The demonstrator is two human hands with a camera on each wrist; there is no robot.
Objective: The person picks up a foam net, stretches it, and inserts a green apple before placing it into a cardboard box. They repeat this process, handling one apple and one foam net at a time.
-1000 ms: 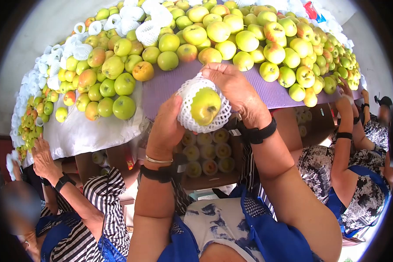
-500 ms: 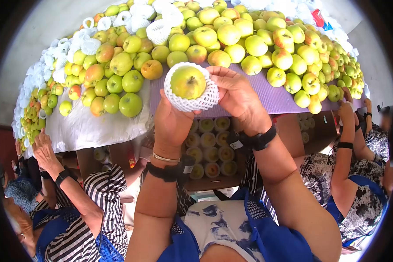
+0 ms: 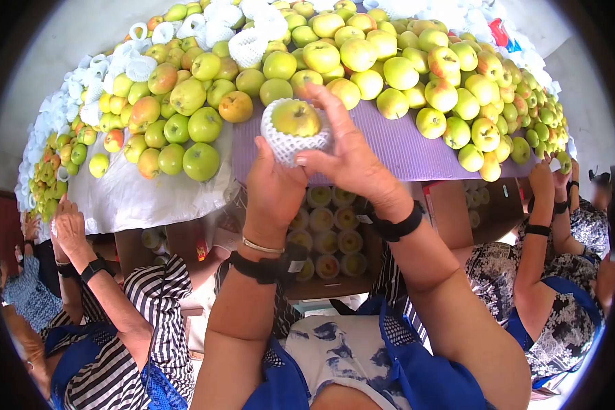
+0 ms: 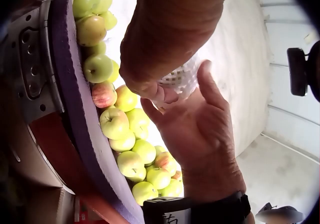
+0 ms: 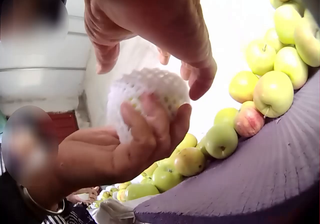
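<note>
A yellow-green apple (image 3: 296, 118) sits in a white foam net sleeve (image 3: 280, 142) over the purple ribbed mat (image 3: 396, 147). My left hand (image 3: 273, 188) holds the sleeved apple from below; its fingers curl round the net (image 5: 147, 84) in the right wrist view. Loosely spread around the apple's right side is my right hand (image 3: 355, 160), thumb low and fingers above. Seen from the right wrist, that hand (image 5: 150, 14) arches over the sleeve with a gap beneath it. In the left wrist view the right hand hides part of the sleeve (image 4: 182, 79).
Loose apples (image 3: 400, 72) pile along the table's far side, with more (image 3: 188, 96) on the left. White foam sleeves (image 3: 249, 46) lie among them. Below the edge, a cardboard box holds rows of sleeved apples (image 3: 324, 239). People's arms (image 3: 109, 294) work on both sides.
The apple first showed its side in the sleeve, then turned stem end up. My right fingers, which pinched the sleeve's rim, have let go and spread beside it. The left hand keeps its hold.
</note>
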